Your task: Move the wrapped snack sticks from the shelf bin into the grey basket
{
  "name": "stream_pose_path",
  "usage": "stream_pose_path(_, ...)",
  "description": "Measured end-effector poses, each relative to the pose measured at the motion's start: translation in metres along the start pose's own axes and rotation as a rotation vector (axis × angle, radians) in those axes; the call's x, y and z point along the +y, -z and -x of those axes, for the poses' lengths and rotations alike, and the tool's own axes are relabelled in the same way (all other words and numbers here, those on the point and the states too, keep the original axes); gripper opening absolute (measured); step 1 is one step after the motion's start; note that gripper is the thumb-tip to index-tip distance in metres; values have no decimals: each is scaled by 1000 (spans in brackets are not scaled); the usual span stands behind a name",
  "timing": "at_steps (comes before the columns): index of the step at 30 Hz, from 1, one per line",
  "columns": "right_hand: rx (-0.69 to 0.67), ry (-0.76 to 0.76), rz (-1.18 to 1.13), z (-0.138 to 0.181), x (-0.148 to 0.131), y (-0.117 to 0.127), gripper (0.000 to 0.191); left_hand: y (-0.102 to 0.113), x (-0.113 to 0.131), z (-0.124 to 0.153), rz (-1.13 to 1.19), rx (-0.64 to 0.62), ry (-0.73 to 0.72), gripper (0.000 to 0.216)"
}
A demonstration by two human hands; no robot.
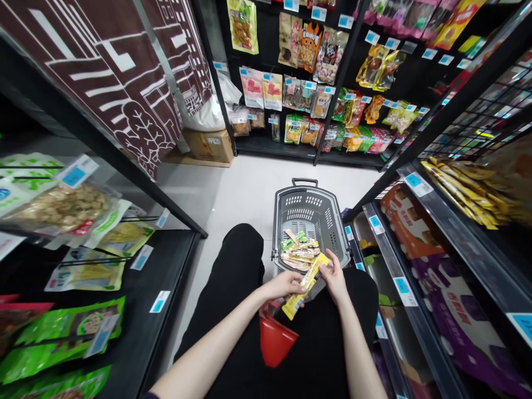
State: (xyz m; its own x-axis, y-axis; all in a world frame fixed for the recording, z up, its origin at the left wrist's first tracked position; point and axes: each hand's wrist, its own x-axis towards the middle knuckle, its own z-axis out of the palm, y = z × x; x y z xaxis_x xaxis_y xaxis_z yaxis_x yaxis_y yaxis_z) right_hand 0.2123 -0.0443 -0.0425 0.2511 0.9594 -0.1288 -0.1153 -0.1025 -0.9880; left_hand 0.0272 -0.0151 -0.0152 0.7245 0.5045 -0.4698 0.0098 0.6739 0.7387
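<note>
Shop aisle, pale floor (241, 188), black shelves (419, 310) on both sides; grey basket (310, 194) stands ahead of the knees.
Left hand (285, 285) and right hand (334, 277) are both closed in a pinch on one yellow packet (308, 279), held tilted just over the near rim of the basket. Several packets (297, 252) already lie inside the basket; judging by this, the work is partly done, with the yellow packet not yet in. A red container (274, 338) rests at the lap.
</note>
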Motion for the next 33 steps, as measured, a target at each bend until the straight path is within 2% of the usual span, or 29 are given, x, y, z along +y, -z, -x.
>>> stream_pose_path(2, 58, 53, 46, 3, 1, -11, 60, 0, -3, -4, 52, 63, -61, 29)
stream_pose_path(5, 66, 199, 286, 11, -1, -23, 62, 2, -1, -11, 166, 200, -192, 38)
stream_pose_path(8, -43, 320, 487, 18, -5, -32, 56, 8, 3, -14, 290, 315, -318, 38)
stream_pose_path(11, -151, 351, 496, 19, -6, -37, 41, 12, 6, -15, 382, 372, -390, 35)
stream_pose_path(14, -196, 352, 484, 17, -4, -37, 34, 13, 5, -14, 435, 387, -407, 33)
stream_pose_path(17, -178, 367, 510, 17, -3, -34, 31, 12, 3, -14, 451, 371, -374, 35)
stream_pose_path(23, -176, 421, 614, 17, 0, -27, 33, 10, 3, -15, 437, 350, -306, 38)
stream_pose_path(33, -77, 401, 626, 17, 0, -32, 25, 8, 6, -12, 376, 366, -317, 40)
